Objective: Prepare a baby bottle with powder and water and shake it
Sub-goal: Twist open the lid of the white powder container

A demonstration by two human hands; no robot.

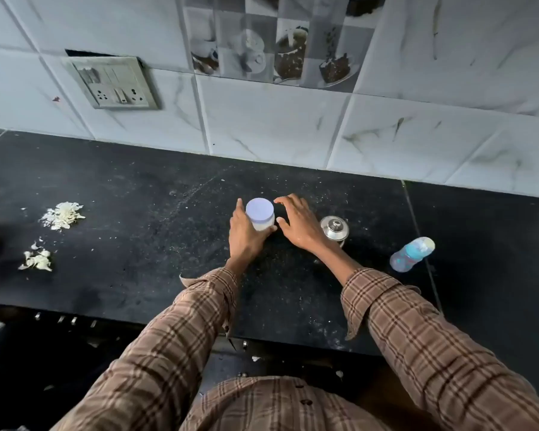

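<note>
A small clear jar (263,224) of white powder with a pale lilac lid (259,209) stands upright on the black counter (137,244). My left hand (246,234) grips the jar's body from the left. My right hand (297,223) hovers just right of the lid with curved fingers spread, apart from it. A baby bottle (411,255) with a blue collar and clear cap stands at the right, leaning in this view. A steel vessel with a knobbed lid (334,228) stands behind my right wrist.
Two heaps of pale peelings (63,215) (37,260) lie on the counter's left part. A switch and socket plate (112,82) is on the tiled wall behind. The counter's front edge runs below my forearms.
</note>
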